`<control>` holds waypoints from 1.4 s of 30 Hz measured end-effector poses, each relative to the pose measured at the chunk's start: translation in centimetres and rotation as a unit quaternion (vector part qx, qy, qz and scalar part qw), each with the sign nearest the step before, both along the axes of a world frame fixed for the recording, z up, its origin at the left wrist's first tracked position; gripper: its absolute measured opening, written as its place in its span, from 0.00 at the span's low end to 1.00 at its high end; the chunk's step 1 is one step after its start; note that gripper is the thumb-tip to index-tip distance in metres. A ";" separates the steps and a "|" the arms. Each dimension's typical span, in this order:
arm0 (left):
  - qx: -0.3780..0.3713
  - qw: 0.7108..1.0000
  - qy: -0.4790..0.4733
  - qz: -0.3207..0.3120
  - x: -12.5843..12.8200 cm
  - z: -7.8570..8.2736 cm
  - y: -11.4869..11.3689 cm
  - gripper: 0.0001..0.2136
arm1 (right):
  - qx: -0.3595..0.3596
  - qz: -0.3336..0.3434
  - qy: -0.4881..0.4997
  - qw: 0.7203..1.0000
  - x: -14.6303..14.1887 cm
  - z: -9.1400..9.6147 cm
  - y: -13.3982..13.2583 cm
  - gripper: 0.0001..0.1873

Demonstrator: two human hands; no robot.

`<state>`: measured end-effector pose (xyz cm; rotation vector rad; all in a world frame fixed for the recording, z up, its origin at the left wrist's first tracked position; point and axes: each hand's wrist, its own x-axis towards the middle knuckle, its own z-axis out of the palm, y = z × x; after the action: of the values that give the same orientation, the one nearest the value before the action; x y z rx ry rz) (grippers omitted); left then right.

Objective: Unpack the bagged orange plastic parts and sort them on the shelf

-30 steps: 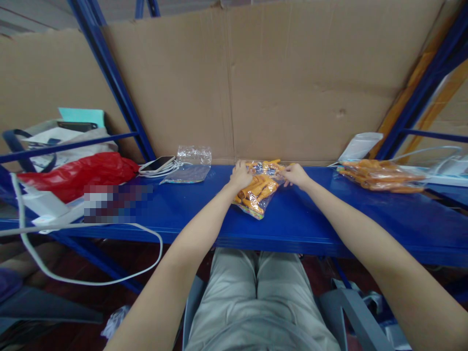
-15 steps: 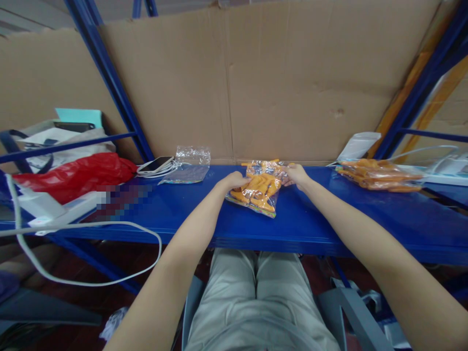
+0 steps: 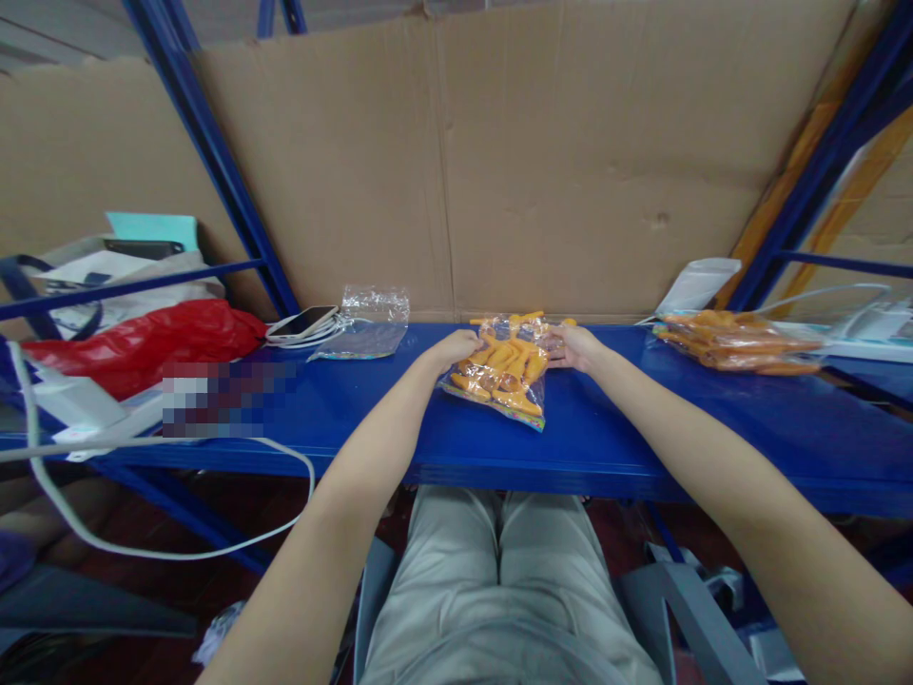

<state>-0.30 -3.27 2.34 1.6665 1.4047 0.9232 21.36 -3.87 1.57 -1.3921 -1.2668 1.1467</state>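
Note:
A clear plastic bag (image 3: 510, 376) filled with elongated orange pieces lies on the blue shelf, its coloured lower edge towards me. My left hand (image 3: 458, 349) is closed on the bag's left side, thumb on top. At the upper right side of the bag, my right hand (image 3: 576, 348) grips it with fingers partly hidden by plastic and orange pieces. Some orange ends stick out at the bag's far edge, one close to my right thumb. What the pieces are I cannot make out.
More bagged orange pieces (image 3: 738, 341) lie on the shelf (image 3: 663, 428) at right. To the left are a flat clear bag (image 3: 371, 328), a phone (image 3: 305, 322) on coiled cable, a red plastic bag (image 3: 157, 342) and a white power strip (image 3: 135, 419). Cardboard (image 3: 571, 162) stands behind.
The bag's near edge has shifted slightly towards me and to the right. My right hand's fingers have moved a little on the bag; both hands stay at its sides.

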 end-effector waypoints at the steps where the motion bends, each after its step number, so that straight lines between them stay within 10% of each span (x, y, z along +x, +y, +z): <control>1: -0.003 1.000 -0.026 0.006 0.2 0.0 -0.1 0.16 | -0.012 -0.011 0.026 1.000 0.0 0.0 0.1 0.08; 19: -0.021 0.937 -0.317 0.144 1.1 0.0 1.6 0.10 | -0.054 0.122 0.152 0.979 -2.0 0.8 -1.5 0.08; 28: -0.113 0.932 -0.335 -0.076 1.2 1.7 -0.3 0.08 | 0.042 0.046 0.202 0.977 -1.2 1.8 -0.7 0.11; 33: -0.066 0.924 -0.373 -0.055 1.4 1.6 -0.4 0.24 | 0.072 0.056 0.156 0.984 0.0 2.4 -0.2 0.17; 42: 0.152 0.980 -0.125 0.005 1.3 -0.3 1.6 0.38 | -0.014 0.091 0.131 0.987 -0.1 3.2 -1.7 0.08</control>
<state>1.05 -1.66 2.06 1.6894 1.1452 1.3561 21.27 -5.61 4.74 -1.1170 -1.2090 1.4268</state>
